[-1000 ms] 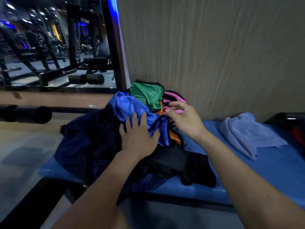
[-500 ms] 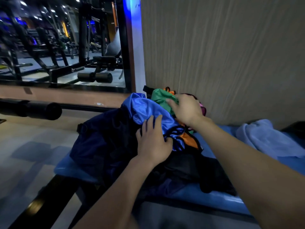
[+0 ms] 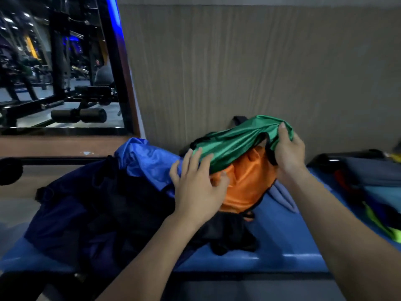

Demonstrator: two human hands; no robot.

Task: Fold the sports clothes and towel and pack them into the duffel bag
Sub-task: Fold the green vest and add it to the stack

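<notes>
A shiny green garment (image 3: 234,142) is lifted off the clothes pile on the blue bench (image 3: 282,242). My right hand (image 3: 287,148) grips its right end, raised above the pile. My left hand (image 3: 198,187) pinches its lower left edge, thumb against an orange garment (image 3: 247,185) hanging beneath. A bright blue garment (image 3: 149,161) lies on the dark navy duffel bag (image 3: 71,213) at the left. Black clothing (image 3: 230,235) sits at the pile's front. A pale blue towel (image 3: 282,196) peeks out behind my right forearm, mostly hidden.
A wood-grain wall (image 3: 238,72) rises right behind the bench. At the left a mirror (image 3: 54,72) reflects gym machines. Folded dark, teal and neon-yellow items (image 3: 377,192) lie at the bench's right end. A black roller (image 3: 10,174) sticks out at the far left.
My right hand took hold of the green garment and raised it to the right. My left hand moved from the blue garment to the green one's edge. The orange garment came up underneath.
</notes>
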